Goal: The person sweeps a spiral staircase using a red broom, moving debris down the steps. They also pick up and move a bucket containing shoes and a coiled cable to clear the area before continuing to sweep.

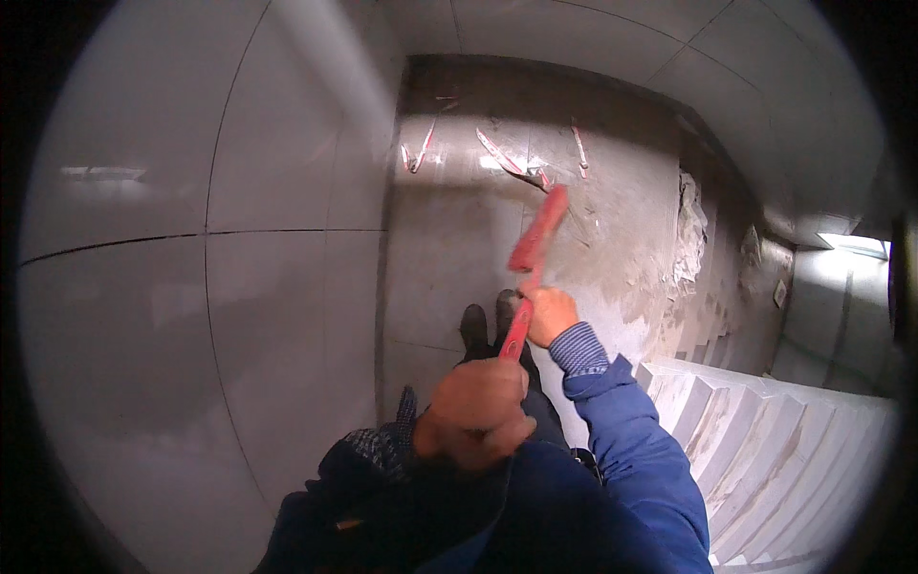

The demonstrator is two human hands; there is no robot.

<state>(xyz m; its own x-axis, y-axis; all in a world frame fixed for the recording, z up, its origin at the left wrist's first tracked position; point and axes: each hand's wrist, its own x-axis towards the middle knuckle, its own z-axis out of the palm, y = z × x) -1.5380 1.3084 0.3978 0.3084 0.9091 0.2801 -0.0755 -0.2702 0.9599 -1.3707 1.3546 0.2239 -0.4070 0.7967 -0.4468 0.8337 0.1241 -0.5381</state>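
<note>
A long red strip point(529, 247), possibly barrier tape, stretches away from my body above the floor. Its far part is wider and blurred, so I cannot tell exactly what it is. My right hand point(552, 316) grips it around the middle. Closer to my chest, my left hand point(473, 412) is closed on its near end, with the fingers partly hidden. Beyond the strip, a bent length of red-and-white tape point(500, 152) lies on the dusty floor point(452, 237). Further tape pieces lie to its left point(423, 151) and right point(579, 149).
Glossy tiled wall point(129, 308) rises on my left, and another wall point(574, 29) closes the far side. Steps point(760, 459) lie at the lower right. Crumpled pale sheeting point(690, 229) rests along the floor's right side. My shoes point(473, 326) stand below the strip.
</note>
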